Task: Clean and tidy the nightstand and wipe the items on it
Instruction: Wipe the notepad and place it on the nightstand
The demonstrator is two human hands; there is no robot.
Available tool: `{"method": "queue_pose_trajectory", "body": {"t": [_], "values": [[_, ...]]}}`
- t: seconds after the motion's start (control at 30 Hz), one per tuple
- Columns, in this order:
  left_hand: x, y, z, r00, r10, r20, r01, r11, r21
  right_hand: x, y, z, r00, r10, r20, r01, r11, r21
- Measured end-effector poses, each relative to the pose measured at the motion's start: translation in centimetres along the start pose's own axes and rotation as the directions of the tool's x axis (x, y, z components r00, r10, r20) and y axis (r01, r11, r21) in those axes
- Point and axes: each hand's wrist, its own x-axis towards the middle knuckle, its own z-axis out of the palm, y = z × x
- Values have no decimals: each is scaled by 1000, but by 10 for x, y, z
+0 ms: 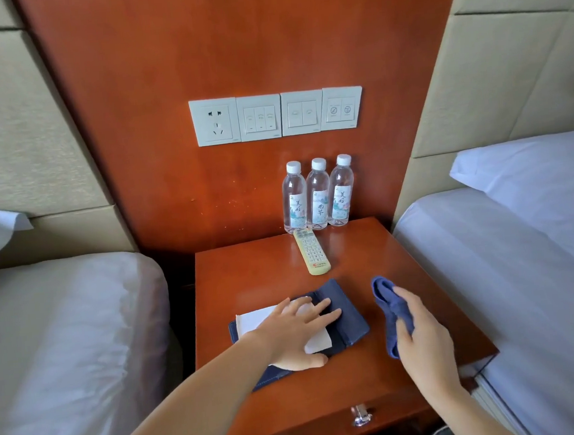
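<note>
A dark blue fabric tissue holder (347,319) with a white tissue (252,319) sticking out lies flat on the front of the reddish wooden nightstand (255,274). My left hand (298,329) rests on it with fingers spread and straight. To its right, my right hand (422,333) grips a bunched blue cloth (390,308) just above the tabletop. A pale yellow remote control (312,251) lies behind the holder. Three clear water bottles (318,194) with white caps stand in a row against the back panel.
Beds with white sheets flank the nightstand on the left (65,337) and right (523,267). A row of white switches and a socket (276,115) sits on the wooden wall panel above. A metal drawer handle (361,415) shows on the nightstand's front.
</note>
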Motion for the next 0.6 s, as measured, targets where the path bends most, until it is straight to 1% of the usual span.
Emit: {"method": "queue_pose_trajectory", "body": {"t": [0.03,0.07,0.1,0.17,0.23,0.27,0.3,0.37,0.43,0.53,0.6], "values": [[5,4,-1,1000,22,2,-22,1000,4,1,-9,-2,993,-117,-9,117,993,7],[9,9,-1,999,39,5,-39,999,12,2,-15,1,972,-233,25,233,972,-10],[14,12,0,999,54,7,-54,998,24,1,-18,7,946,-313,84,317,947,-42],[17,14,-1,997,80,-16,-80,997,15,-1,-13,22,906,-377,193,407,902,-145],[13,7,1,996,60,-66,-65,995,-70,-2,-2,31,884,-354,307,436,860,-265],[8,3,2,995,34,-89,-42,995,-95,-2,3,33,874,-344,343,448,843,-298],[1,-2,5,995,9,-99,-17,997,-81,-2,7,33,868,-340,360,455,835,-309],[-17,-11,12,997,-35,-62,36,999,15,-1,7,33,867,-341,365,457,836,-304],[-34,-24,19,996,-86,-17,87,994,73,-2,6,34,873,-342,346,450,840,-304],[-54,-45,25,991,-136,10,134,987,92,-1,5,35,878,-307,367,423,856,-297],[-58,-52,27,991,-133,19,132,990,50,6,-1,38,899,-270,344,374,883,-285]]}}
